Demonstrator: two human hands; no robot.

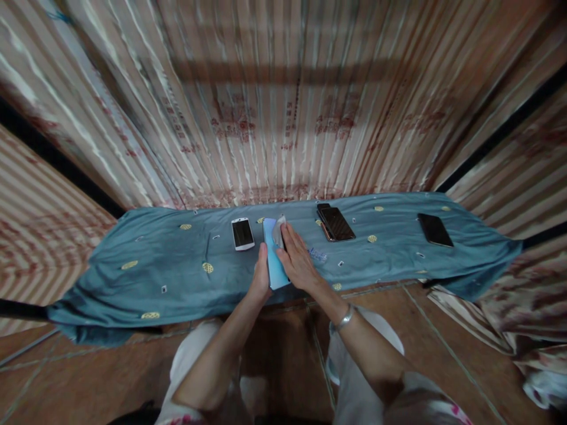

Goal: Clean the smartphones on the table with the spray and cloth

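Your left hand (pixel 260 277) grips the light-blue phone (pixel 274 260) along its left edge, thumb laid up the side, fingers closed around the underside, keeping the phone just above the near part of the table (pixel 146 265). Your right hand (pixel 297 260) lies flat across the phone's right half, fingers extended and together, pressing a small pale cloth (pixel 279 231) against the upper end of the phone; the hand is open rather than clenched, and only the cloth is caught beneath the fingertips. A metal bracelet (pixel 344 319) sits on your right wrist. The table is covered by a blue-grey cloth cover (pixel 398 260) printed with yellow oval marks, its edges hanging down on both sides. On it, just left of the held phone, lies a white phone (pixel 243 234) face up. To the right, near the far edge, a dark phone (pixel 336 223) rests on top of another device, whose edge shows beneath it. Well apart, toward the right end, lies a black phone (pixel 434 229). A small clear object (pixel 318 255) rests just beside your right hand; what it is cannot be told. Your knees in pale trousers (pixel 195 354) show below the table edge.
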